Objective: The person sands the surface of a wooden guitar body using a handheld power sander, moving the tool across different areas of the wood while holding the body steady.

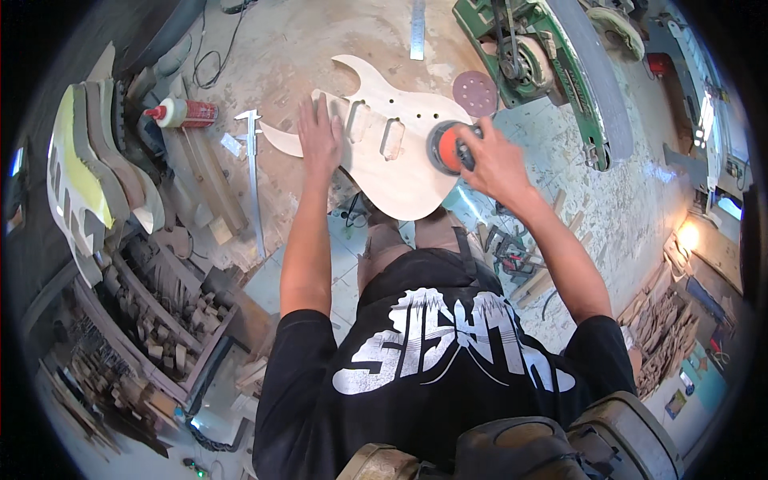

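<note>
A pale wooden electric guitar body [408, 184] lies flat on the workbench, with two pickup cavities and several small drilled holes. My left hand [320, 136] rests flat on its left side by the neck pocket, fingers stretched out and slightly apart. On the body's right edge sits an orange and black random orbital sander [450, 147]. My right hand [492, 160] is wrapped round the sander from the right; part of its grip is hidden under the fingers. A round brown sanding disc [475, 94] with holes lies just beyond the sander.
A caliper [254, 176] and a white glue bottle [182, 113] with a red cap lie left of the body. A steel ruler [418, 30] is at the far side. A green belt-driven machine [536, 64] stands far right. Curved body blanks [88, 168] and wood offcuts [168, 336] fill the left.
</note>
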### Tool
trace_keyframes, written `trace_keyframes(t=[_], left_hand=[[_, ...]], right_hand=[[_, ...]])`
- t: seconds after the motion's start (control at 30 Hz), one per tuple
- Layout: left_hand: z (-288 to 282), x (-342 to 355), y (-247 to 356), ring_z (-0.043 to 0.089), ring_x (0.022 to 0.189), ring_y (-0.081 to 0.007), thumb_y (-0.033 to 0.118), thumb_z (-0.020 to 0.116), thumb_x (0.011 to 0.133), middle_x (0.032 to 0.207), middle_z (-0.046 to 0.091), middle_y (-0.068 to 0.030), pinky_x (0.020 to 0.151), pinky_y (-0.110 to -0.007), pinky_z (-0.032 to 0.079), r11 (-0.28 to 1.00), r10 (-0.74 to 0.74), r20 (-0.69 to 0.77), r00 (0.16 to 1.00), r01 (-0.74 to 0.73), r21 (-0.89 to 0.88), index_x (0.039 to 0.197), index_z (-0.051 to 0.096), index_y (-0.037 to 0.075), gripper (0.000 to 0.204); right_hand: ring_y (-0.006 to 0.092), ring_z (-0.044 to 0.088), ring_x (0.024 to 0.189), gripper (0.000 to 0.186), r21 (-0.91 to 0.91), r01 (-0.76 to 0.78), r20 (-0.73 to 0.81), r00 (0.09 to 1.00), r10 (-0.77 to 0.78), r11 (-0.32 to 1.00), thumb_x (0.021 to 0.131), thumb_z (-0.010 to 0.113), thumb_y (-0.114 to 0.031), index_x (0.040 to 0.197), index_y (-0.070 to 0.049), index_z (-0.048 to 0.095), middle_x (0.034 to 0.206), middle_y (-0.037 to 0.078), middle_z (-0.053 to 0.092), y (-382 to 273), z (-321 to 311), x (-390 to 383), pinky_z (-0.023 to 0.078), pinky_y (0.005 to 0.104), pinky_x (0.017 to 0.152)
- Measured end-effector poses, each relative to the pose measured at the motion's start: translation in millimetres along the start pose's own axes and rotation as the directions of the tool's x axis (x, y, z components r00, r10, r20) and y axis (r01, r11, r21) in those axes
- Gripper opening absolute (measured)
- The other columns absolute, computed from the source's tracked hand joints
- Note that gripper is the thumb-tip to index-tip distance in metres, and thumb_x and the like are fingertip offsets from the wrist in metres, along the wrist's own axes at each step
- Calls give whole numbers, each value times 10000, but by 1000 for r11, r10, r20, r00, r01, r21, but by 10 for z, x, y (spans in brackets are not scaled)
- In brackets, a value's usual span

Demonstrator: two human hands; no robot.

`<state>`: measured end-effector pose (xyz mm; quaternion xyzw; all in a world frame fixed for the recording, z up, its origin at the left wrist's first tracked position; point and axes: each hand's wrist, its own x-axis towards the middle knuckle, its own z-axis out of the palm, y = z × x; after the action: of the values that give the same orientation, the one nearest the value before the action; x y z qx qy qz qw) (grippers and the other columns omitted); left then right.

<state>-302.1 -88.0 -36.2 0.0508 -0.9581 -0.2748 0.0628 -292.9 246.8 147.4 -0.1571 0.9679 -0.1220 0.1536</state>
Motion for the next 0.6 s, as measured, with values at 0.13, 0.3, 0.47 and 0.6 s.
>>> trace_keyframes(t=[0.13, 0.3, 0.47, 0.6], left_hand=[[-126, -75, -183, 131, 1639, -447, 499, 433, 1118, 1758, 243, -221, 1292, -647, 173, 957, -185, -15, 983, 183, 225, 1661, 384, 101, 674], [-198, -109, -301, -3, 1657, -441, 560, 360, 1127, 1789, 153, -206, 1281, -699, 149, 943, -303, 10, 953, 298, 147, 1676, 364, 131, 697], [-217, -42, -371, -12, 1646, -485, 557, 364, 1127, 1789, 144, -211, 1263, -730, 177, 954, -288, 130, 949, 273, 123, 1683, 357, 185, 669], [-151, -62, -469, -15, 1643, -498, 554, 363, 1126, 1788, 145, -213, 1256, -736, 189, 955, -264, 90, 960, 247, 164, 1683, 355, 186, 668]], right_hand=[[432, 663, 1072, 602, -44, 197, 140, 972, -190, 979, 775, 825, -131, 1309, -233, 566, 1279, 181, 529, -380, 91, -36, 616, 540, 789], [425, 661, 1049, 553, 23, 296, 169, 940, -296, 955, 747, 724, -21, 1227, -262, 589, 1278, 147, 546, -540, 69, 32, 616, 550, 773], [483, 691, 1020, 595, -93, 195, -35, 979, -199, 976, 773, 761, -74, 1331, -187, 586, 1266, 227, 551, -313, -117, 688, 604, 560, 785], [495, 699, 1017, 622, -101, 241, 29, 971, -239, 965, 799, 780, -144, 1383, -152, 566, 1248, 265, 573, -480, -137, 1102, 601, 553, 809]])
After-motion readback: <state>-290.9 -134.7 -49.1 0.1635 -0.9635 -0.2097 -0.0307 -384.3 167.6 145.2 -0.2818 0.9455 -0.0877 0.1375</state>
